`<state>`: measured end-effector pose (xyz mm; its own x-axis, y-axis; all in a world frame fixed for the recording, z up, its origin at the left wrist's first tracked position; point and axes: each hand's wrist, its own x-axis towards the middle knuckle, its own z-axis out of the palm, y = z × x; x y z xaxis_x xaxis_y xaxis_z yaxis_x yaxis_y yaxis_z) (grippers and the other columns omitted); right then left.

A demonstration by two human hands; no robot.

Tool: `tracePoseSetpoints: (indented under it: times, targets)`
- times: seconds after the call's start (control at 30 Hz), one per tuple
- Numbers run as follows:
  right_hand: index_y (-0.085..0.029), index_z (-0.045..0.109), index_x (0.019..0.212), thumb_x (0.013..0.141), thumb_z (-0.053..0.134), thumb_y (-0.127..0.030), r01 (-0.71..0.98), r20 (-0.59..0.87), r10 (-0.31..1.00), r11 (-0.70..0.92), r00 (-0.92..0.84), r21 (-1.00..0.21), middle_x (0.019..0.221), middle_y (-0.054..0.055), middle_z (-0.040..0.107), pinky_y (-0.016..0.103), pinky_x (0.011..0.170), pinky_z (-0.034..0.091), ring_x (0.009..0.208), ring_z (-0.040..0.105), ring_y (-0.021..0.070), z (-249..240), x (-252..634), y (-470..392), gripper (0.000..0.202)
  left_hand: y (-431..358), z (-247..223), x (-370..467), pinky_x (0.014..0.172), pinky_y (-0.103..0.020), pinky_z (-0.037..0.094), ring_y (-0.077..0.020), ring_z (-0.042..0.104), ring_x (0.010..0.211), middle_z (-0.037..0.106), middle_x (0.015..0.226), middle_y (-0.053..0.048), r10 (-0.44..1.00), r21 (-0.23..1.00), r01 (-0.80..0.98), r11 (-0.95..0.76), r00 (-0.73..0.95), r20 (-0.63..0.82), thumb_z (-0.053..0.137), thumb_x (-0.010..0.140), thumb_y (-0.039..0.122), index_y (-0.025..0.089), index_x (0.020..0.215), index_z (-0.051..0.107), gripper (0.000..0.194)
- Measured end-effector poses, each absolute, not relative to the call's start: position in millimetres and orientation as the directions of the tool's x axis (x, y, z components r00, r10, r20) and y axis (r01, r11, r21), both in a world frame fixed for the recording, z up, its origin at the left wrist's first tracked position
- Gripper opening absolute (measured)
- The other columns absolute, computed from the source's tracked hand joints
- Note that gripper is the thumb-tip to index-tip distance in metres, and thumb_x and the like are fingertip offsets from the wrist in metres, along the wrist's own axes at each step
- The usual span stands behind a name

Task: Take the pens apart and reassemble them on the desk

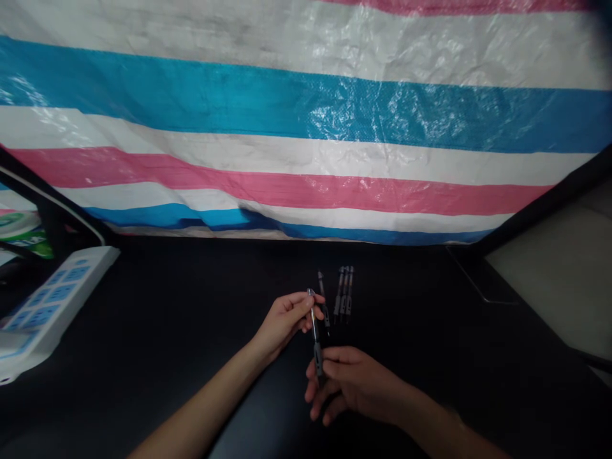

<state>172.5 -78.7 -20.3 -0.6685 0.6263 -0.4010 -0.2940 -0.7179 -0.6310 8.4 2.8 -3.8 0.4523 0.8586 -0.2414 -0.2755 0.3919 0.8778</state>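
Note:
A slim dark pen (pixel 315 331) with a silvery upper end is held between both hands above the black table (pixel 167 306). My left hand (pixel 287 319) pinches its far end with thumb and fingertips. My right hand (pixel 351 382) grips its near end, fingers curled around it. Just beyond the hands, three more dark pens (pixel 344 294) lie side by side on the table, and a single pen (pixel 323 299) lies apart to their left.
A white power strip (pixel 52 299) with blue sockets lies at the left edge of the table. A striped blue, pink and white tarp (pixel 306 127) hangs behind the table. A pale surface (pixel 559 274) adjoins on the right.

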Motion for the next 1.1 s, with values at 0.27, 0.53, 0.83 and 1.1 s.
tracePoseSetpoints:
  times: [0.27, 0.53, 0.83, 1.1]
  targets:
    - [-0.014, 0.049, 0.089, 0.082, 0.063, -0.04, -0.224, -0.442, 0.615, -0.714, -0.653, -0.664, 0.075, 0.004, 0.066, 0.02, 0.048, 0.045, 0.06, 0.068, 0.0151, -22.6, 170.9, -77.1, 0.03, 3.1, -6.5, 8.9, 0.047, -0.018, 0.033, -0.0052, 0.048, 0.05, 0.067, 0.071, -0.006, 0.853, 0.87, -0.284, 0.404, 0.461, -0.245, 0.072, 0.077, 0.041, 0.011, 0.091, 0.072, 0.034]
    - [-0.019, 0.039, 0.084, 0.078, 0.066, -0.037, -0.213, -0.442, 0.634, -0.693, -0.635, -0.689, 0.069, 0.001, 0.065, 0.015, 0.04, 0.04, 0.053, 0.066, 0.0136, -21.1, 171.4, -76.3, 0.033, 4.1, -3.9, 8.1, 0.048, -0.016, 0.036, -0.0045, 0.049, 0.051, 0.067, 0.07, -0.005, 0.872, 0.856, -0.334, 0.395, 0.428, -0.236, 0.073, 0.076, 0.039, 0.01, 0.085, 0.071, 0.03]
    - [-0.02, 0.037, 0.081, 0.075, 0.066, -0.029, -0.168, -0.44, 0.607, -0.693, -0.662, -0.702, 0.065, -0.001, 0.066, 0.013, 0.036, 0.037, 0.048, 0.064, 0.0116, -17.9, 171.6, -76.4, 0.03, 13.1, -4.9, 0.7, 0.047, -0.013, 0.041, -0.0037, 0.051, 0.05, 0.067, 0.069, -0.004, 0.92, 0.801, -0.469, 0.372, 0.301, -0.25, 0.077, 0.072, 0.038, 0.009, 0.085, 0.07, 0.032]
    - [-0.02, 0.036, 0.081, 0.075, 0.063, -0.025, -0.162, -0.436, 0.602, -0.69, -0.669, -0.705, 0.064, -0.001, 0.066, 0.013, 0.035, 0.038, 0.045, 0.062, 0.0108, -19.7, 172.2, -76.8, 0.028, 20.0, -4.9, -5.6, 0.05, -0.011, 0.047, -0.0034, 0.055, 0.051, 0.068, 0.069, -0.003, 0.923, 0.718, -0.581, 0.383, 0.214, -0.319, 0.08, 0.07, 0.031, 0.009, 0.086, 0.07, 0.029]
